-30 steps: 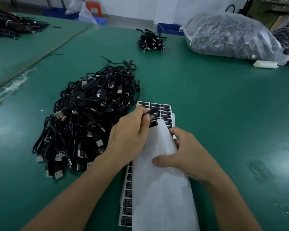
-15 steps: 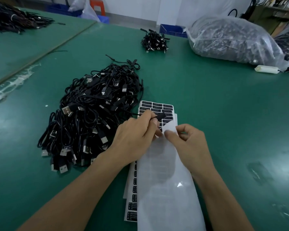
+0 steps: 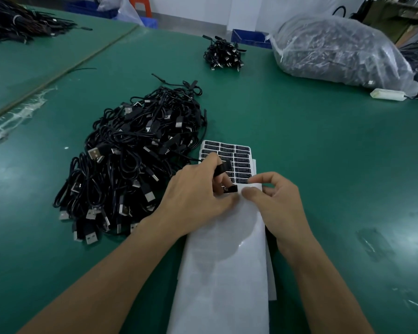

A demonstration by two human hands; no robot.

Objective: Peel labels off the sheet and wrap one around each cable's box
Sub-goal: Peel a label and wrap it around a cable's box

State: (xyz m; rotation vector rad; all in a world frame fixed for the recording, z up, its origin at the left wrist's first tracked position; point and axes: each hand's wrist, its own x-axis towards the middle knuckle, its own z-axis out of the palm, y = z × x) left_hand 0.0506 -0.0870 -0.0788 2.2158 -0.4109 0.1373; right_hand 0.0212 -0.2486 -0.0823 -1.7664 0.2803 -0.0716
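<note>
On the green matted tabletop [image 3: 323, 145], a heap of black USB cables [image 3: 135, 160] lies left. The left hand [image 3: 196, 198] pinches a small black cable box [image 3: 224, 168] over the black-label sheet [image 3: 239, 155]. The right hand [image 3: 278, 203] pinches its white backing paper [image 3: 222, 273]. A clear cable-filled bag [image 3: 336, 49] sits beyond, right.

Bright, even overhead light. Glare sheens the green table [image 3: 381, 239] at four o'clock and the plastic bag [image 3: 336, 44] at one o'clock. Soft shadow greys the white sheet [image 3: 222, 280] at six o'clock. Wide-angle bowing bends the edges.
</note>
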